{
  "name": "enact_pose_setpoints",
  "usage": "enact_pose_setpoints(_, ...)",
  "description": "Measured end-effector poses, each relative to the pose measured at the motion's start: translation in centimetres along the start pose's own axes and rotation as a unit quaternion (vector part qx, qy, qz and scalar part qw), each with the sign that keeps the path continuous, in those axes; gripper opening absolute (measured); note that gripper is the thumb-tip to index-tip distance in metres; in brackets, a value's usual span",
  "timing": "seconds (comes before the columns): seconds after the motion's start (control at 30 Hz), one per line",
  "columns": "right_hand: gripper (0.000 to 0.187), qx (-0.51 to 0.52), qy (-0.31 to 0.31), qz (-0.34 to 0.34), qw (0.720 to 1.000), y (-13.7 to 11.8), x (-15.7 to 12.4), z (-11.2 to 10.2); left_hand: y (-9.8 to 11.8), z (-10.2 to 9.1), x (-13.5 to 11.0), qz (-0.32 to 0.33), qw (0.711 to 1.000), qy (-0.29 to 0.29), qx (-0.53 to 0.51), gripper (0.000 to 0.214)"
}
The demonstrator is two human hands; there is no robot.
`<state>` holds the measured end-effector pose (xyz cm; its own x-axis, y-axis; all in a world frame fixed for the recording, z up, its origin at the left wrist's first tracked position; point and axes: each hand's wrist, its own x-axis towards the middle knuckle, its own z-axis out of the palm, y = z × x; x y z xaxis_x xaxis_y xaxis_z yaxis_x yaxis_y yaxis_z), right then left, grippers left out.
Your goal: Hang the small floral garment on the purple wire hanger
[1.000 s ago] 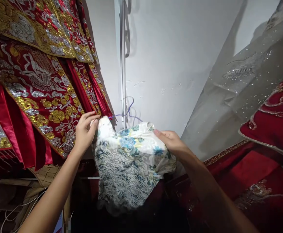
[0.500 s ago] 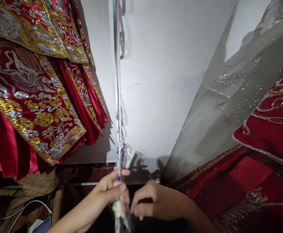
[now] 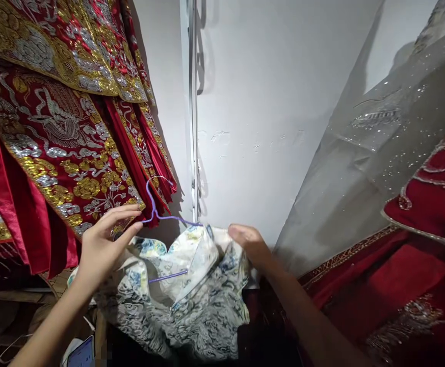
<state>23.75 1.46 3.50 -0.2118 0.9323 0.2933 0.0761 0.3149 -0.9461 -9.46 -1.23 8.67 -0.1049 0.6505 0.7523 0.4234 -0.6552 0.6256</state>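
Note:
A purple wire clothes hanger (image 3: pixel 171 218) stands upright in front of me, its hook curving to the right at the top. On it hangs a white garment (image 3: pixel 203 311) with a blue, yellow and grey swirling print, its neckline gaping toward me. The hanger's lower bar shows through the neck opening. My left hand (image 3: pixel 107 239) closes thumb and fingers on the hanger's left arm, beside the garment's left shoulder. At the other shoulder, my right hand (image 3: pixel 250 245) grips the cloth near the end of the hanger's right arm; its fingertips are partly hidden.
Red costumes with gold and silver embroidery (image 3: pixel 69 132) hang at the left. A metal upright (image 3: pixel 193 112) runs up the white wall (image 3: pixel 253 92). To the right are sheer sparkly fabric (image 3: pixel 344 168) and a red beaded garment (image 3: pixel 432 193). A phone (image 3: pixel 81 352) lies lower left.
The hanger and garment, edge-on and bunched before, have turned to face me and spread wide. My hands have moved apart and upward, the right one now holding the shoulder cloth.

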Motion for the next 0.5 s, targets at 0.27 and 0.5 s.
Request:
enact_pose_setpoints(0.27, 0.038, 0.248, 0.191, -0.015, 0.950, -3.0, 5.3, -0.7, 1.4, 6.7, -9.3, 0.008, 0.986, -0.152, -0.065, 0.050)
enact_pose_setpoints(0.5, 0.044, 0.167, 0.287, 0.046, 0.942, 1.5, -0.6, -2.6, -4.0, 11.4, -8.7, -0.127, 0.949, -0.287, 0.020, 0.028)
